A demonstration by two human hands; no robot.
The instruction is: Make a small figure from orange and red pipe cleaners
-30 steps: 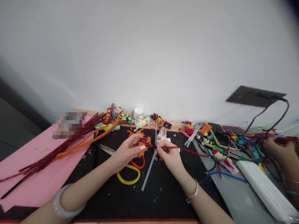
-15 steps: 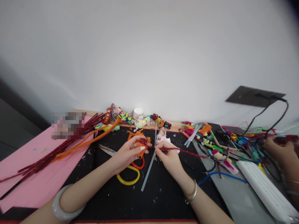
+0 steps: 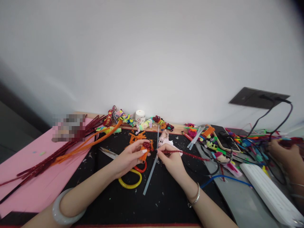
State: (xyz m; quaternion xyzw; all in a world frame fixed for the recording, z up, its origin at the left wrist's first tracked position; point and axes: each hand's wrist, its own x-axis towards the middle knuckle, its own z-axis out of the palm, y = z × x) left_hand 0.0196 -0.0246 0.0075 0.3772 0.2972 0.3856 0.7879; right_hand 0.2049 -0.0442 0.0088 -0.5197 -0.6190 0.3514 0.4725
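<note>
My left hand [image 3: 129, 156] is closed around a small orange and red pipe-cleaner figure [image 3: 145, 148] above the black mat [image 3: 152, 196]. My right hand [image 3: 171, 158] pinches the near end of a red glittery pipe cleaner [image 3: 190, 154], which runs from the figure out to the right. The two hands nearly touch over the mat's middle. Scissors with red and yellow handles [image 3: 130, 181] lie under my left hand. A grey strip [image 3: 150, 175] lies slanted between the hands.
A bundle of red and orange pipe cleaners [image 3: 59, 152] lies on pink paper [image 3: 26, 183] at the left. Small finished figures and a white jar [image 3: 140, 116] line the wall. At the right sit cables, colourful bits, a white power strip [image 3: 268, 193] and another person's hand [image 3: 285, 155].
My left hand has turned the figure slightly and lifted it a little toward the wall; my right hand followed with the red pipe cleaner. Nothing else moved.
</note>
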